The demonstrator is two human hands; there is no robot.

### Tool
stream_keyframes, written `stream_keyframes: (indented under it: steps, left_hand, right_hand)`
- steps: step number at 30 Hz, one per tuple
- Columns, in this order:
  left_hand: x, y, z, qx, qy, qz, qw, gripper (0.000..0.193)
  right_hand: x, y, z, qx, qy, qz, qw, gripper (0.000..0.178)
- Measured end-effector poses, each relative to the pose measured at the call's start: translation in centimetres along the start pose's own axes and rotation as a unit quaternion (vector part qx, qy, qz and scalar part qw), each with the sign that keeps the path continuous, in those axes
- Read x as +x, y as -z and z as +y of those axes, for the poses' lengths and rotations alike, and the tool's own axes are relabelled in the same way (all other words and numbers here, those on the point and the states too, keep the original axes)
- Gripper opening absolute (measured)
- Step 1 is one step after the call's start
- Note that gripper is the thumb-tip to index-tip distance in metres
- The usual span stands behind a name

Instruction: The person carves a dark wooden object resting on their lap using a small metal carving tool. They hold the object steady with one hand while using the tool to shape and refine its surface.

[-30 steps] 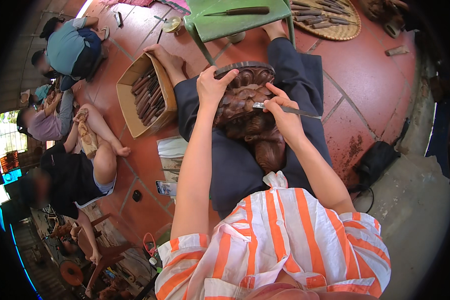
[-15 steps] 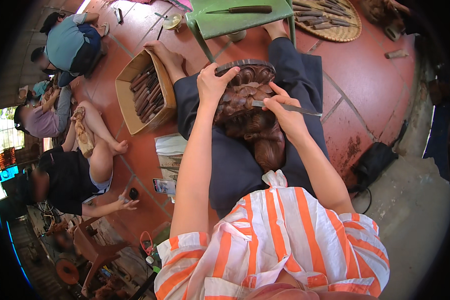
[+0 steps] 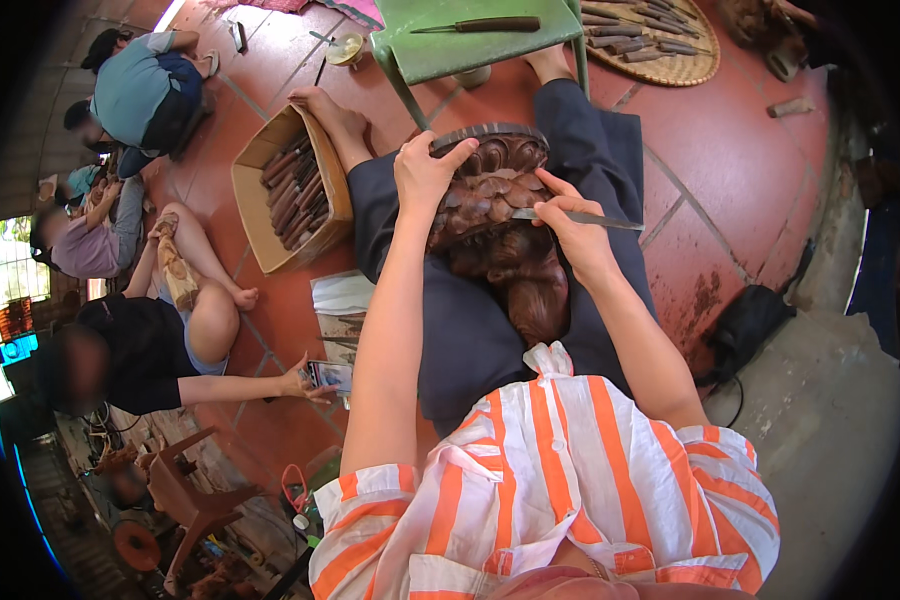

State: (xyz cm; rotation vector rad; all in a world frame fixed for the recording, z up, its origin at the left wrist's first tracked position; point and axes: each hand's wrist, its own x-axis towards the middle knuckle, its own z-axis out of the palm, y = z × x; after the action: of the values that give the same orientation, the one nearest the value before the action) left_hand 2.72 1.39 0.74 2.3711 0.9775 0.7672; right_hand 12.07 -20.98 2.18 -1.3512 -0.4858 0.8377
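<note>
Two bare hands work on a dark brown carved wooden piece lying across the person's lap, on dark blue trousers. Nearest, the right hand has its fingers closed round a slim metal carving tool, whose tip lies against the carving's middle. A little farther and to the left, the left hand grips the carving's far left rim, fingers curled over the edge. Left of the knees sits a cardboard box of wooden-handled tools on the red tiled floor. Farther still stands a green stool with a knife on it, and far right a woven tray holds more tools.
</note>
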Motion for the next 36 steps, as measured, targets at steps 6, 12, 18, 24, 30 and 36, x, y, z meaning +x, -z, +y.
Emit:
stream_keyframes:
  steps: [6, 12, 18, 24, 30, 36]
  left_hand:
    - [0.1, 0.0, 0.2, -0.022, 0.005, -0.006, 1.000, 0.052]
    - [0.1, -0.1, -0.1, 0.012, 0.002, -0.007, 1.000, 0.052]
    - [-0.2, -0.4, -0.4, -0.017, -0.013, 0.026, 0.999, 0.053]
    - [-0.3, 0.3, 0.1, -0.011, 0.005, -0.019, 1.000, 0.049]
    - [-2.0, 2.0, 0.5, -0.095, -0.036, -0.028, 0.994, 0.050]
    - [-6.0, 3.7, 4.2, -0.045, -0.177, -0.086, 0.979, 0.068]
  right_hand:
    - [-0.2, -1.4, -0.7, -0.051, 0.018, 0.024, 0.998, 0.022]
    - [-0.4, 0.1, 0.5, -0.003, 0.011, -0.008, 1.000, 0.022]
    - [-0.6, -0.1, 0.5, -0.050, 0.036, 0.009, 0.998, 0.022]
    - [-2.0, 0.8, 0.2, -0.054, 0.054, 0.023, 0.997, 0.018]
    - [-4.1, 1.4, -0.8, 0.032, 0.004, 0.037, 0.999, 0.012]
    - [-3.4, 0.1, 0.3, 0.006, 0.130, 0.022, 0.991, 0.017]
